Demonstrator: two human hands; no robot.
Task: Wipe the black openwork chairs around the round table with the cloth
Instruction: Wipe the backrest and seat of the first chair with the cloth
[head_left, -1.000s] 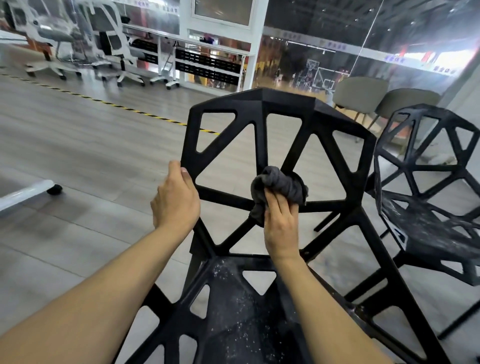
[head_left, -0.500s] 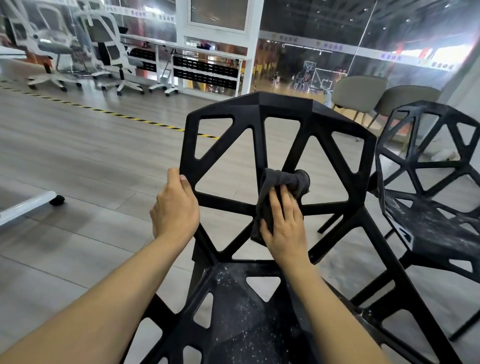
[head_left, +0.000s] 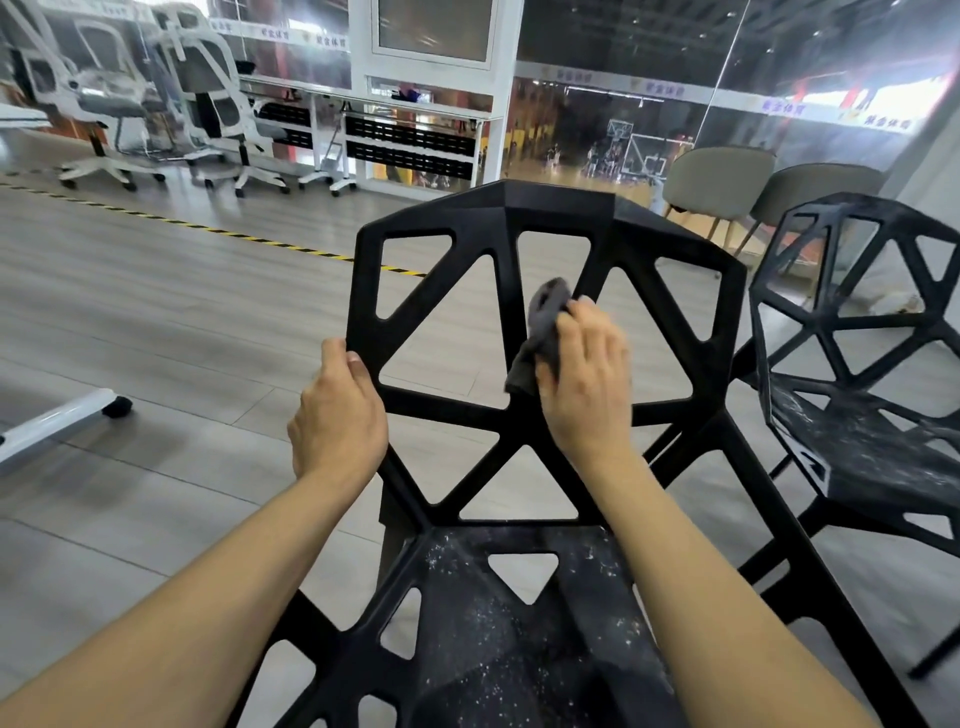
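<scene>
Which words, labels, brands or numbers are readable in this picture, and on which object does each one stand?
No text can be read with certainty.
White band on the glass wall: repeated blue signs, probably Chinese characters, too blurred to read.
The same kind of signs on the band at upper left: also too blurred.
Black chair, grey cloth, second black chair: no label or brand visible.

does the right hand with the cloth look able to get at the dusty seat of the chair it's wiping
Probably yes. The right hand holds the cloth on the backrest, just above the speckled seat. Nothing lies on the seat, and the left hand grips the backrest's left edge, out of the way.
</scene>
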